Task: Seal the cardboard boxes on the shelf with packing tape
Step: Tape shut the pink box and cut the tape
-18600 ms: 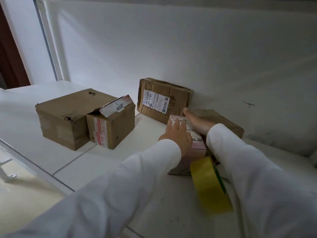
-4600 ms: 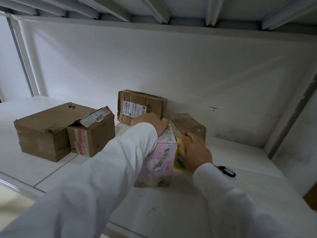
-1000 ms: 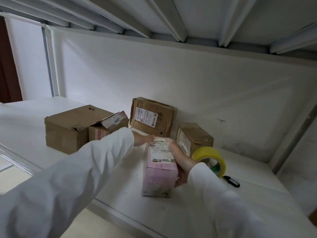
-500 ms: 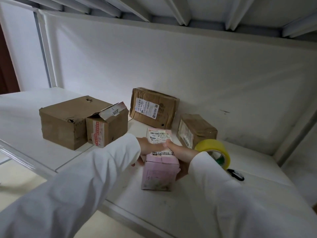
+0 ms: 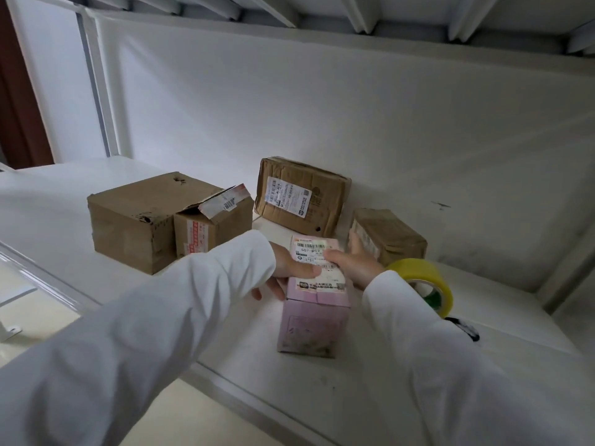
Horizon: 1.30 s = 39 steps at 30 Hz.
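My left hand (image 5: 289, 268) holds the pink box (image 5: 314, 313) from its left side, thumb laid across the white label (image 5: 317, 257) on top, fingers curled down the side. My right hand (image 5: 355, 263) grips the same box from the right, thumb on the label too. The roll of yellow tape (image 5: 425, 281) hangs around my right wrist. The pink box stands upright on the white shelf (image 5: 370, 362). Behind it a flat brown box (image 5: 302, 196) leans on the back wall, a small brown box (image 5: 388, 235) sits to the right, and two more cardboard boxes (image 5: 167, 220) stand together to the left. A black object (image 5: 467, 329) lies by my right sleeve.
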Each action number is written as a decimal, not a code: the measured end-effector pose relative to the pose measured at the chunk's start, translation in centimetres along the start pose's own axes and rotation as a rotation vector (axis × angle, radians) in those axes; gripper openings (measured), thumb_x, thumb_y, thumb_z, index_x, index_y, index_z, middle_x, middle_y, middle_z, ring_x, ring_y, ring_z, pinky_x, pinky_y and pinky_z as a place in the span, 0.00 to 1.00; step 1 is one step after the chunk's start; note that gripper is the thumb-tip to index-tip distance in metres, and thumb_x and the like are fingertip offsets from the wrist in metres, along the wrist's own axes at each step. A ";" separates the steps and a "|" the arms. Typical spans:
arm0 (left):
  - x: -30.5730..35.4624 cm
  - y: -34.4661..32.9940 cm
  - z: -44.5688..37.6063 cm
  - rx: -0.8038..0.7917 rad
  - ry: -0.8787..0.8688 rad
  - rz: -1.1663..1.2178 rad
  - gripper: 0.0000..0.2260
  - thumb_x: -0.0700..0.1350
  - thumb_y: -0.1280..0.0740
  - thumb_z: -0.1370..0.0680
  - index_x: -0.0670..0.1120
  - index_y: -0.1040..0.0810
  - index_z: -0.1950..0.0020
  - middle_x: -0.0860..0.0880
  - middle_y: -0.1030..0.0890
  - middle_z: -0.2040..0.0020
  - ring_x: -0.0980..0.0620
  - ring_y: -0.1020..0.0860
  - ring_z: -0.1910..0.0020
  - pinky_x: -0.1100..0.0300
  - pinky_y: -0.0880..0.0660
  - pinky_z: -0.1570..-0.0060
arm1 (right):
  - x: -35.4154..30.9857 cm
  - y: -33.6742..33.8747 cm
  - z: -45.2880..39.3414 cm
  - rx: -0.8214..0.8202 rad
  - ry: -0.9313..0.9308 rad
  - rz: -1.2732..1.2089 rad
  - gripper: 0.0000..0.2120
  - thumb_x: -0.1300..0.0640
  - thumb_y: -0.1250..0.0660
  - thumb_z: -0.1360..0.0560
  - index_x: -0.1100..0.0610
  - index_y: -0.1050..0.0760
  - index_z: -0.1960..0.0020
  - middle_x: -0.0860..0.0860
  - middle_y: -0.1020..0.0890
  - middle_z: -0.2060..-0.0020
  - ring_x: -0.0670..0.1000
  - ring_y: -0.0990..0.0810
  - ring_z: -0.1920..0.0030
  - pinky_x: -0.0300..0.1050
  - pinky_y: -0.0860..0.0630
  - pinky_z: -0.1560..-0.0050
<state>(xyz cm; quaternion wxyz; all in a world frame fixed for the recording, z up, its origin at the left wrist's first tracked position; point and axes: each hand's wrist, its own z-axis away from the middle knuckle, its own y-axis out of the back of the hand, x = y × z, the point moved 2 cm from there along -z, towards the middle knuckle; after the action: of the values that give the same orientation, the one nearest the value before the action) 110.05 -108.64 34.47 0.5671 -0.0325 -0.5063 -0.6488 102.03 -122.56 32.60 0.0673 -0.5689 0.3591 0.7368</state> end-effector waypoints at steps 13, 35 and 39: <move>0.2 0.4 -1.6 0.001 -0.003 -0.025 0.29 0.62 0.37 0.25 0.50 0.34 0.28 0.47 0.25 0.36 0.51 0.26 0.52 0.58 0.24 0.59 | -1.0 0.0 -1.8 -0.020 0.003 0.377 0.17 0.50 0.45 0.19 0.62 0.25 0.48 0.59 0.19 0.50 0.58 0.21 0.48 0.43 0.33 0.56; -0.2 0.7 -1.3 0.235 -0.047 -0.682 0.51 0.59 0.27 0.32 0.48 0.60 0.23 0.40 0.38 0.31 0.40 0.36 0.32 0.52 0.35 0.37 | -0.1 1.0 -2.7 0.093 -0.165 0.578 0.30 0.30 0.42 0.28 0.59 0.24 0.56 0.58 0.18 0.50 0.59 0.19 0.54 0.44 0.26 0.56; -0.1 0.8 -1.2 0.232 -0.082 -0.750 0.49 0.59 0.28 0.30 0.47 0.58 0.23 0.39 0.37 0.31 0.40 0.36 0.32 0.53 0.35 0.38 | -1.4 0.7 -2.3 0.073 -0.080 0.720 0.30 0.35 0.44 0.24 0.57 0.30 0.34 0.56 0.26 0.35 0.58 0.25 0.39 0.46 0.30 0.45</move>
<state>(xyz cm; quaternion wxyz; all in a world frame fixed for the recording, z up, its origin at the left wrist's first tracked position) 111.30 -109.22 34.31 0.2699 0.1931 -0.5753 -0.7476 103.95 -123.98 33.92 -0.1623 -0.3737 0.5596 0.7217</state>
